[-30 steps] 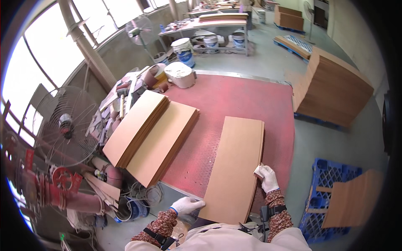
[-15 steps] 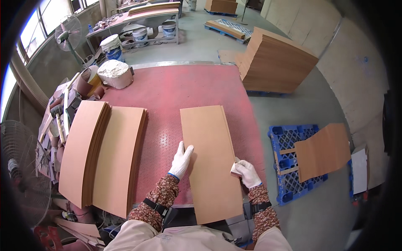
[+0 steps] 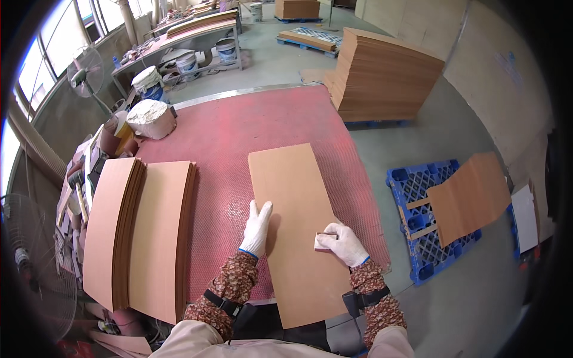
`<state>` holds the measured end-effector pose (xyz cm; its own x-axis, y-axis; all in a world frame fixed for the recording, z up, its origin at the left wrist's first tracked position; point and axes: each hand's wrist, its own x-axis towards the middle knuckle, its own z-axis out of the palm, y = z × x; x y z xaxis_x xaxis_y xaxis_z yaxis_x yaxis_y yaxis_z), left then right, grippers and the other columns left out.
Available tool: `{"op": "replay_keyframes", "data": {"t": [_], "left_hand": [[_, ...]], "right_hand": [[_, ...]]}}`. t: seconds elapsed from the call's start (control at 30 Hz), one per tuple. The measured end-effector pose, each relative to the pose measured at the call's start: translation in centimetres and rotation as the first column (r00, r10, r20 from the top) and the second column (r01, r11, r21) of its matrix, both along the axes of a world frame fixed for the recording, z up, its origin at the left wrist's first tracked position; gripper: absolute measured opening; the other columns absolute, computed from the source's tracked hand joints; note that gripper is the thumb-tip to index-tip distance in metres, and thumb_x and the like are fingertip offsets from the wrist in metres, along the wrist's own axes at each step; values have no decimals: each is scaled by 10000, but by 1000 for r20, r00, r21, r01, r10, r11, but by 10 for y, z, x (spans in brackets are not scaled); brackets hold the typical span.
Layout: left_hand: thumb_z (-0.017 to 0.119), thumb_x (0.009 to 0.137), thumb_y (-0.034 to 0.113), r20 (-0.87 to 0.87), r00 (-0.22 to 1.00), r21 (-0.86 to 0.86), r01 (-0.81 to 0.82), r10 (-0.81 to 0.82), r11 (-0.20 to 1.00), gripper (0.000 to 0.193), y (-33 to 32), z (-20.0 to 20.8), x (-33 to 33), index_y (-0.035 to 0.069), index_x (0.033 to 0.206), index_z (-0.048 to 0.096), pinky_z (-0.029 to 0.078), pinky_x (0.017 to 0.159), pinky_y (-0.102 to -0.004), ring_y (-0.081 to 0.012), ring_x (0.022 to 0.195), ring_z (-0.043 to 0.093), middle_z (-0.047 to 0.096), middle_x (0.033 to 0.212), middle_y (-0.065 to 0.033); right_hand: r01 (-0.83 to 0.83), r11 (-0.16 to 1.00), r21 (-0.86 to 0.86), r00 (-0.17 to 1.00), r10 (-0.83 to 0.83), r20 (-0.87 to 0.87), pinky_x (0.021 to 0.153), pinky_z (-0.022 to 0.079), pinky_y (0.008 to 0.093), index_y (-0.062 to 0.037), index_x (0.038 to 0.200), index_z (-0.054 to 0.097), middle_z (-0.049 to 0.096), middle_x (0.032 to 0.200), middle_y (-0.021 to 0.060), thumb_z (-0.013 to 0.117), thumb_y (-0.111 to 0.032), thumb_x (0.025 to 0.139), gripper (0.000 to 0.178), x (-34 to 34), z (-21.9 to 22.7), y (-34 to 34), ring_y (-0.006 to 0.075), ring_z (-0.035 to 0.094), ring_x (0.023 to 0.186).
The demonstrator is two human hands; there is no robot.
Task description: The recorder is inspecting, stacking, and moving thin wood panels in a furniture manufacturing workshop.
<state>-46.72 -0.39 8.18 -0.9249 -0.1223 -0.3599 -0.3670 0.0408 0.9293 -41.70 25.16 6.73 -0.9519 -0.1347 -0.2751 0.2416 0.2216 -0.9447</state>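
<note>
A long tan wooden board (image 3: 298, 197) lies lengthwise before me on the red textured tabletop (image 3: 239, 119), its near end reaching past the table's edge. My left hand (image 3: 256, 230), in a white glove, rests against the board's left edge with thumb and forefinger apart; its other fingers are hard to make out. In my gloved right hand (image 3: 345, 243) is a small white block (image 3: 324, 240), like a sanding block, pressed on the board's top face near the right edge. Two stacks of similar curved boards, a left stack (image 3: 107, 227) and a right stack (image 3: 156, 232), lie on my left.
Beyond the table's far right corner stands a tall stack of brown panels (image 3: 388, 74). A blue pallet (image 3: 424, 271) on the right carries a curved brown sheet (image 3: 471, 197). Tools and a white-topped bundle (image 3: 151, 119) crowd the left side, near a standing fan (image 3: 85, 71).
My right hand has brought the white block from the board's right edge onto its top face. The board's near end has swung slightly right. The view has shifted a little.
</note>
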Motion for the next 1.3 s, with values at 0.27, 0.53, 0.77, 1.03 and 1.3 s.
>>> {"op": "replay_keyframes", "data": {"t": [0.27,0.53,0.77,1.03,1.3], "left_hand": [[599,1016,451,-142,990,360,30,23,933,841,-8,-5,1,0,1614,216,266,1225,-427,-315,1490,339,364,1606,-216],[537,979,593,-187,965,246,226,-183,943,936,-28,-55,59,28,1633,178,302,1204,-448,-388,1474,389,409,1580,-267],[577,956,605,-202,908,-50,365,-368,930,981,-29,-44,183,40,1641,162,317,1200,-427,-420,1449,433,418,1568,-299],[609,956,560,-185,977,-39,100,-105,994,958,21,-43,209,14,1622,191,358,1169,-404,-391,1407,481,467,1524,-283],[626,923,573,-196,977,-56,-91,79,994,998,49,-45,212,-83,1571,243,265,1242,-443,-428,1520,276,270,1623,-324]], "right_hand": [[-26,999,-25,992,23,-128,778,545,287,29,905,679,701,874,49,724,-180,951,218,4,-4,-9,115,664,840],[41,917,-396,993,-80,-82,806,496,247,-31,968,640,679,939,7,638,-170,1009,145,31,-14,27,70,620,868],[152,905,-398,969,-216,-122,796,529,273,-33,995,624,660,939,24,587,-186,1028,161,126,-23,52,108,650,874],[286,824,-488,884,-424,-197,890,511,308,-5,1097,656,667,1049,40,503,-211,1088,257,153,-56,39,125,644,1007],[320,703,-634,884,-463,-66,963,526,359,-33,1223,633,684,1166,62,527,-314,1083,331,151,-50,27,185,665,1094]]}}
